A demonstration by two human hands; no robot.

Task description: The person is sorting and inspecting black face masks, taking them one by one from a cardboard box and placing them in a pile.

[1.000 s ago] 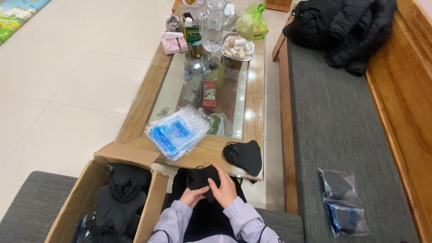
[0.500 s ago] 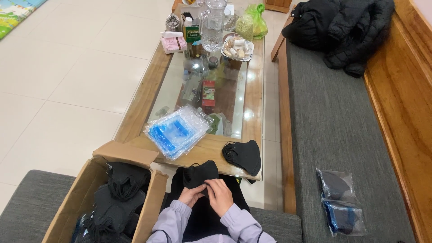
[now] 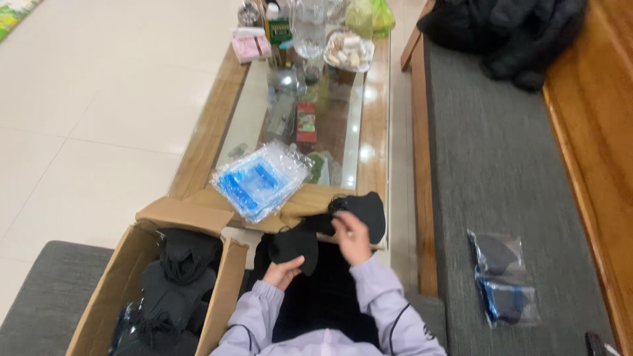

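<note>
My left hand holds a black face mask from below, over my lap. My right hand is raised beside it with fingers on the mask's right end, close to a second black mask lying on the near corner of the wooden coffee table. A stack of clear plastic bags with blue print lies on the table just left of the hands. An open cardboard box full of black masks stands at my left.
The glass-topped table carries a jug, a bowl of snacks, a pink packet and small boxes at its far end. Two bagged masks lie on the grey bench cushion at right; a black jacket sits farther back.
The view has tilted and shifted. My hands lifted the mask from my lap toward the table edge; my right hand moved up and right, near the mask on the table.
</note>
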